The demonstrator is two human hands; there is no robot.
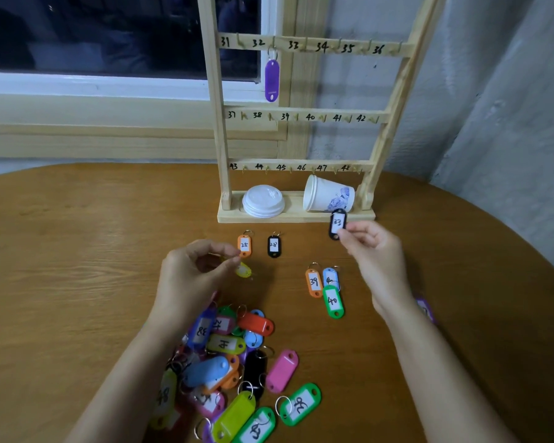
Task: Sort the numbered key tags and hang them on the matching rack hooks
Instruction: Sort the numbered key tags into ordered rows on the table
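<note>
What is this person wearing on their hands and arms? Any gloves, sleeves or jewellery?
Nothing that shows. The left hand and right hand are bare, with no gloves, and I see no finger rings. The left forearm and right forearm are uncovered down to the picture's edge: no sleeve, watch or bracelet is in view.

Glossy plastic key tags [205,370] are gleaming on the smooth wood-grain table [77,251]; the pale rack [307,117] is showing bare matt wood, the cup [328,195] paper.

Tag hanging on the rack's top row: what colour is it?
The tag is purple; the head view shows it best.
</note>
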